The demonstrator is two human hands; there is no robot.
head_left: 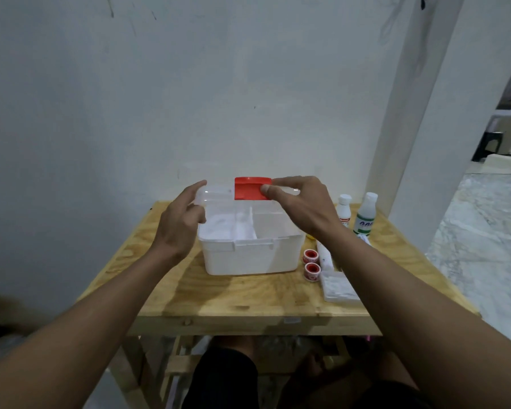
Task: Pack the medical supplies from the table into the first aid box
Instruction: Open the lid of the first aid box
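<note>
A white first aid box (248,259) stands in the middle of the wooden table, its clear lid (216,194) with a red latch (250,188) raised upright at the back. Inside I see a divided white tray. My left hand (180,222) touches the lid's left edge with fingers apart. My right hand (303,205) pinches the lid beside the red latch. To the right of the box lie two red-and-white tape rolls (311,262), a white gauze pack (338,286), a white tube (325,253) and two bottles (344,209) (365,214).
The wooden table (248,299) stands against a white wall. A white pillar (407,113) rises behind its right corner, with a marble floor (484,246) beyond. My legs show under the table's front edge.
</note>
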